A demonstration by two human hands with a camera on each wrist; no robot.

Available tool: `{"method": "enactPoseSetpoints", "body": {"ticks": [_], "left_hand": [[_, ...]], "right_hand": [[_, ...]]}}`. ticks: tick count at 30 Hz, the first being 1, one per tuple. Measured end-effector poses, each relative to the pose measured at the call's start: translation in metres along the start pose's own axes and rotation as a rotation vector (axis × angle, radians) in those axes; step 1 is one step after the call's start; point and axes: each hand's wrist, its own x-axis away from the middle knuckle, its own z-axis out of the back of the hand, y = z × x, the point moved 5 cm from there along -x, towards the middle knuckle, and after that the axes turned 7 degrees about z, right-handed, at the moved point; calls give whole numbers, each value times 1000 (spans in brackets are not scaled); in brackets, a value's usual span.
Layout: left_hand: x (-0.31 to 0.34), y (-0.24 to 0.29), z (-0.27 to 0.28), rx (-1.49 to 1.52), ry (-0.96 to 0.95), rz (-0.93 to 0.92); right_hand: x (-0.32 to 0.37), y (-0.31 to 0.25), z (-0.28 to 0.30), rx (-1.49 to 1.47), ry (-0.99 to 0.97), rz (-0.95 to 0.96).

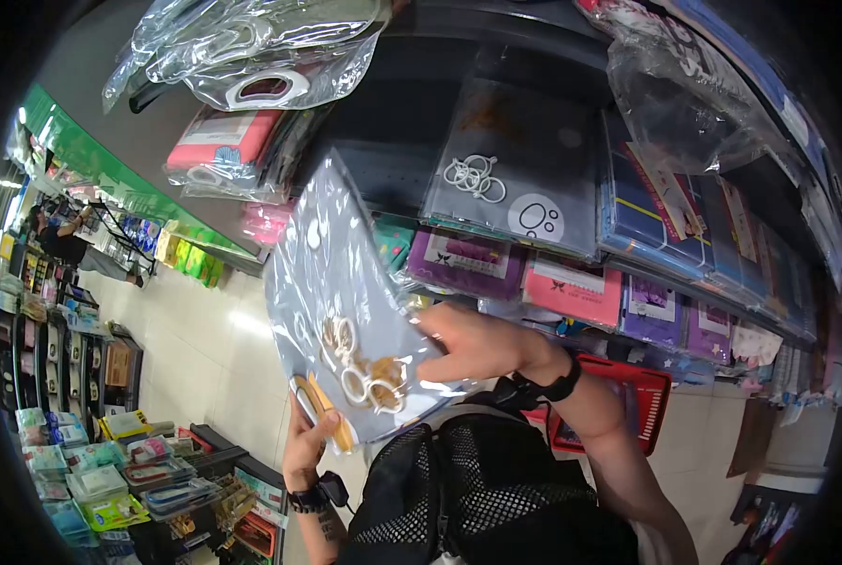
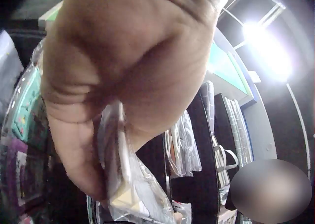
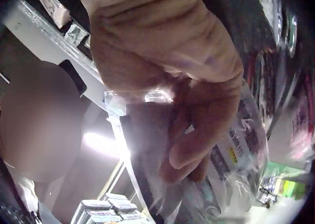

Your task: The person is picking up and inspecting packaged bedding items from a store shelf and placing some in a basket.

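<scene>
A grey shower curtain (image 1: 331, 250) in a clear plastic bag is held tilted in front of the body. White rings (image 1: 355, 384) and a brown print show through the bag near its lower end. My left hand (image 1: 306, 444) grips the lower left corner, thumb across the front. At the right edge, my right hand (image 1: 487, 344) pinches the bag. In the left wrist view the bag's corner (image 2: 133, 202) comes out between thumb and fingers. The right wrist view shows curled fingers (image 3: 197, 140) over the crinkled plastic.
Ahead, a dark shelf carries a similar grey pack (image 1: 525, 122) with white rings, beside blue packs (image 1: 656, 217). Purple packs (image 1: 468, 264) line the tier below. A red basket (image 1: 661, 405) is on the right. At lower left stands a display of packaged goods (image 1: 101, 480); a person (image 1: 63, 240) is farther off.
</scene>
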Motion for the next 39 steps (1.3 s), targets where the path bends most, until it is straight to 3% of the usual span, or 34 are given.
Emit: {"method": "enactPoseSetpoints", "body": {"ticks": [1,2,6,7,8,10,12,13,14,16,17,18,20,22,24,27,32,34,36,39], "left_hand": [[-10,5,-8,21,-6,-11],[-22,10,-16,23,-14,-13],[-80,38,-69,-108,-252,-63],[-98,50,-87,-170,-309,-129],[-115,64,-108,-233,-366,-196],[-139,97,-150,-303,-316,-435],[-174,96,-165,-240,-252,-334],[-176,101,-176,-292,-234,-414],[-175,102,-184,-298,-255,-422],[-166,97,-195,-445,-289,-470],[-159,95,-197,-386,-225,-467],[-158,92,-196,-394,-233,-462],[-150,97,-200,-475,-307,-680],[-143,104,-201,-538,-269,-755],[-140,114,-201,-812,-141,-915],[-154,123,-208,-822,-95,-989],[-175,131,-229,-974,-1,-1181],[-174,131,-235,-981,-32,-1134],[-191,123,-236,-811,-171,-1008],[-197,113,-239,-807,-160,-995]], "right_hand": [[13,-12,10,-129,-1,-132],[26,-11,14,-122,3,-135],[86,-7,40,-326,444,-91],[106,3,46,-283,539,-155],[118,10,54,-241,685,-82],[148,41,65,-371,877,-169],[175,87,77,-470,1041,-192],[185,104,83,-525,1133,-182],[187,106,82,-518,1153,-170],[200,113,78,-372,1377,-206],[197,101,73,-383,1455,-135],[196,98,69,-388,1466,-137],[192,87,69,-214,1463,-52],[188,78,66,-174,1457,-19],[186,80,67,-65,1433,45],[180,85,80,-79,1481,83],[179,91,106,326,1550,-116],[183,100,110,496,1493,-262],[184,98,105,481,1506,-243],[192,96,91,450,1506,-169]]}}
